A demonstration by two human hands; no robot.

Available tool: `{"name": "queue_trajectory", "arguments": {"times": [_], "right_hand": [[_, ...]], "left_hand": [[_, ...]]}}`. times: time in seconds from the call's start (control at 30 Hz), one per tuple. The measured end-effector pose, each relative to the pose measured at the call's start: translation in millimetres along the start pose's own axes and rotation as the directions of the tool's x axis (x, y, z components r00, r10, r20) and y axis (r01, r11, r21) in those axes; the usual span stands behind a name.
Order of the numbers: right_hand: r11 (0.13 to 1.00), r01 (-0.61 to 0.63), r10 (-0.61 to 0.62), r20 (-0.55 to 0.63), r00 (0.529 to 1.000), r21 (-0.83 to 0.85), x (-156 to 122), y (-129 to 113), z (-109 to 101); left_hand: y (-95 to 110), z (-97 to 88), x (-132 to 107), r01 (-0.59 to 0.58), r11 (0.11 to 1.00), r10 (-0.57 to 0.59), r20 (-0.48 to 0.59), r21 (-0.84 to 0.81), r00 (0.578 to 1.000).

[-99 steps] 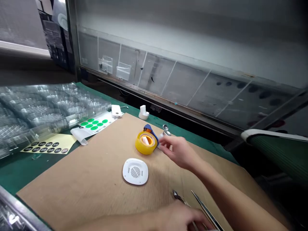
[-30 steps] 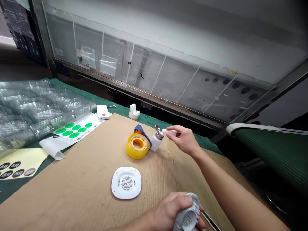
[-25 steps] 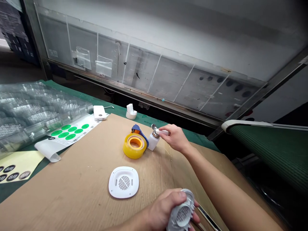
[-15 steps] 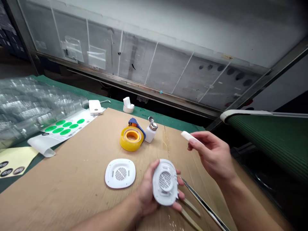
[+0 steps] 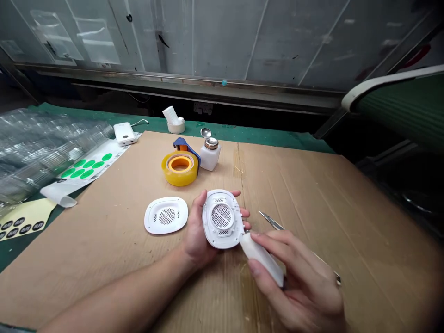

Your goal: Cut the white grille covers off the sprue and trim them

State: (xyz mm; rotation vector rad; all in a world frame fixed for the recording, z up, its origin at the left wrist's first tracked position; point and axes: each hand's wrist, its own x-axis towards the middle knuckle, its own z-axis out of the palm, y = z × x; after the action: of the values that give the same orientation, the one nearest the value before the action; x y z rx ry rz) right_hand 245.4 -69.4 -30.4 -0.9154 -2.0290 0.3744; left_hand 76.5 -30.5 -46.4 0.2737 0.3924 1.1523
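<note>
My left hand (image 5: 196, 229) cradles a white vented housing (image 5: 222, 219) with an oval grille, its palm under the part. My right hand (image 5: 298, 273) pinches a white foam stick (image 5: 262, 259), whose tip touches the housing's lower right edge. A matching white vented cover (image 5: 166, 215) lies on the cardboard just left of my left hand. Farther back, a metal-topped white pump bottle (image 5: 210, 155) stands beside a yellow tape roll (image 5: 179, 169) with a blue dispenser (image 5: 183, 144). Steel tweezers (image 5: 274, 224) lie partly under my right hand.
The cardboard sheet (image 5: 305, 194) lies over a green mat (image 5: 222, 127). Stacked clear plastic trays (image 5: 45, 148), a green-dot sticker sheet (image 5: 86, 164), a sheet of black round labels (image 5: 24, 219), a white power bank (image 5: 125, 133) and a small white holder (image 5: 175, 121) sit along the far left.
My right hand has left the pump bottle and brought the foam stick to the housing's edge. My left hand has raised the housing to the middle of the view, and the view has tilted down.
</note>
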Motion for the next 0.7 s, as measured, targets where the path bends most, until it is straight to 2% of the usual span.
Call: {"name": "queue_trajectory", "arguments": {"times": [0.1,0.2,0.43,0.57,0.7], "right_hand": [[0.995,0.087,-0.088,-0.029,0.996,-0.057,0,2,4],[0.990,0.111,-0.117,-0.073,0.990,-0.085,1,1,6],[0.974,0.168,-0.178,-0.053,0.983,-0.154,1,-2,19],[0.987,0.133,-0.138,-0.047,0.989,-0.092,2,-7,25],[0.990,0.141,-0.141,-0.013,0.990,0.022,6,-8,25]], "left_hand": [[0,2.8,0,-0.013,0.999,0.015,-0.049,0.032,0.999],[0,6.1,0,-0.016,0.999,0.021,-0.095,0.050,0.995],[-8,9.2,-2,-0.109,0.992,0.118,-0.136,0.070,0.984],[-15,7.5,-5,-0.168,0.982,0.182,-0.196,0.084,0.964],[-18,7.1,-6,-0.170,0.981,0.186,-0.220,0.090,0.958]]}}
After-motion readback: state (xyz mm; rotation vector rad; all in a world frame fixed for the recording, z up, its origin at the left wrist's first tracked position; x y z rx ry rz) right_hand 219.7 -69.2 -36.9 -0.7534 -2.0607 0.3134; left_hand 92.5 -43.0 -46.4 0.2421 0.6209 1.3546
